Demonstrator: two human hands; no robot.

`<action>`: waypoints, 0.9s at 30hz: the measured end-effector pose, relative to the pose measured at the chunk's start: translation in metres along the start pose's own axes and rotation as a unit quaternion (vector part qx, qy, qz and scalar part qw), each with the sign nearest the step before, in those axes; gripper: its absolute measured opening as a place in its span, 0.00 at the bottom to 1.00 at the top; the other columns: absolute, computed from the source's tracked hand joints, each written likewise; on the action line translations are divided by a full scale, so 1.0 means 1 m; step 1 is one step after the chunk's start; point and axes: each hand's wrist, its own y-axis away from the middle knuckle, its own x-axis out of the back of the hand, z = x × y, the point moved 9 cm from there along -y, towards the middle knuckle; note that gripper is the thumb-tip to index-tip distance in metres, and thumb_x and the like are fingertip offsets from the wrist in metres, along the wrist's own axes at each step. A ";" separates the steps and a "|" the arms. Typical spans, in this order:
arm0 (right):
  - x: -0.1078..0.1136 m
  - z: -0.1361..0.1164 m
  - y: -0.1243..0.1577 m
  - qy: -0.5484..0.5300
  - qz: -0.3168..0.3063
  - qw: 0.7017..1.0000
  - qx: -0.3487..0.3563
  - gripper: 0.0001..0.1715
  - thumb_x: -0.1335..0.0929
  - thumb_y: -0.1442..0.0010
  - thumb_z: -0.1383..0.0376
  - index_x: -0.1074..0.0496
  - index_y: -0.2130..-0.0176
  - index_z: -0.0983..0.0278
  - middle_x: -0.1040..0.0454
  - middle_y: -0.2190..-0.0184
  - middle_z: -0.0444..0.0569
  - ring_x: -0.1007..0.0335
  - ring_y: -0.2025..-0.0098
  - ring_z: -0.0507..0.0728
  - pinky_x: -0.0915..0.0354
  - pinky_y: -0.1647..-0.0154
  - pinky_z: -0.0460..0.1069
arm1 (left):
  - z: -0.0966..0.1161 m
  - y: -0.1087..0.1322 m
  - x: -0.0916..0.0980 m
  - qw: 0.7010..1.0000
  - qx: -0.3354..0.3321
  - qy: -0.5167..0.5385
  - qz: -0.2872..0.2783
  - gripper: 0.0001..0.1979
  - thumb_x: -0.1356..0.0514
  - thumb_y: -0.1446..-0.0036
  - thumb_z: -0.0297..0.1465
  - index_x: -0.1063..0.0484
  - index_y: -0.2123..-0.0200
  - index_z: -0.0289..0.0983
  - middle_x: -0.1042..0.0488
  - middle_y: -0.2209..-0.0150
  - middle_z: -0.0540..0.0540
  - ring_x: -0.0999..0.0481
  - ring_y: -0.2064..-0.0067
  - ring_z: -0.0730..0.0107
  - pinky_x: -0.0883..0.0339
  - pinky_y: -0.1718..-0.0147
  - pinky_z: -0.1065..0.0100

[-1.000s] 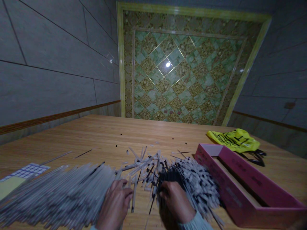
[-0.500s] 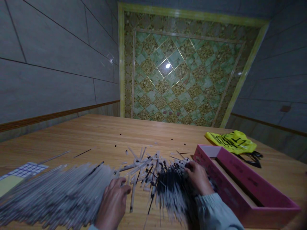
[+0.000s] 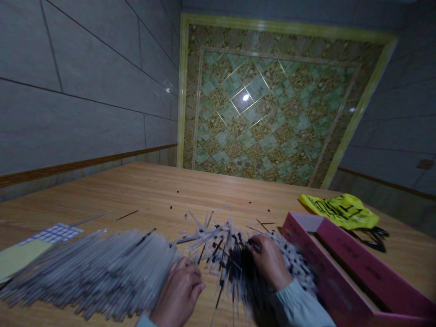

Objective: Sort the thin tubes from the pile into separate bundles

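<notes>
My left hand rests at the right edge of a wide pile of thin clear plastic tubes. Its fingers are bent, the thumb stands apart, and I see nothing held. My right hand reaches over a heap of thin black-and-clear sticks, its fingertips closed at the far end of that heap. Something dark shows at the fingertips, too blurred to name. Between the hands lie loose short white and black pieces. More small white-and-black pieces are heaped beside my right wrist.
A long pink open box stands to the right on the wooden table. Behind it lie a yellow bag with black print and black straps. At left are a checked card and a pale yellow sheet.
My right hand has moved left across the black-and-clear sticks, uncovering the small pieces by the box. My left hand has shifted slightly right along the tubes. The whole view has shifted a little.
</notes>
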 end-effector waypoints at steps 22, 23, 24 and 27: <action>-0.096 -0.146 -0.006 0.012 -0.077 0.990 0.122 0.11 0.33 0.55 0.70 0.24 0.69 0.64 0.24 0.67 0.55 0.27 0.66 0.62 0.39 0.70 0.49 | -0.023 0.004 0.000 0.995 0.092 -0.039 0.020 0.07 0.41 0.56 0.25 0.25 0.72 0.40 0.30 0.63 0.46 0.34 0.56 0.60 0.43 0.56 0.60; -0.098 -0.148 -0.007 0.015 -0.082 0.988 0.130 0.10 0.32 0.56 0.69 0.24 0.70 0.65 0.24 0.67 0.56 0.27 0.66 0.62 0.39 0.70 0.49 | -0.024 0.004 0.000 0.994 0.099 -0.044 0.019 0.07 0.41 0.56 0.25 0.25 0.72 0.39 0.30 0.63 0.46 0.34 0.56 0.60 0.43 0.56 0.60; -0.100 -0.150 -0.007 0.019 -0.086 0.987 0.138 0.09 0.32 0.57 0.69 0.24 0.71 0.66 0.25 0.68 0.56 0.27 0.67 0.62 0.39 0.71 0.48 | -0.026 0.004 0.000 0.993 0.103 -0.048 0.020 0.06 0.41 0.56 0.25 0.25 0.72 0.39 0.30 0.63 0.45 0.34 0.56 0.59 0.43 0.56 0.60; -0.102 -0.153 -0.008 0.029 -0.098 0.982 0.159 0.09 0.31 0.57 0.67 0.23 0.71 0.67 0.25 0.68 0.55 0.27 0.69 0.60 0.39 0.71 0.48 | -0.029 0.005 0.000 0.994 0.094 -0.050 0.034 0.05 0.41 0.55 0.26 0.25 0.73 0.39 0.31 0.63 0.45 0.34 0.57 0.60 0.44 0.58 0.61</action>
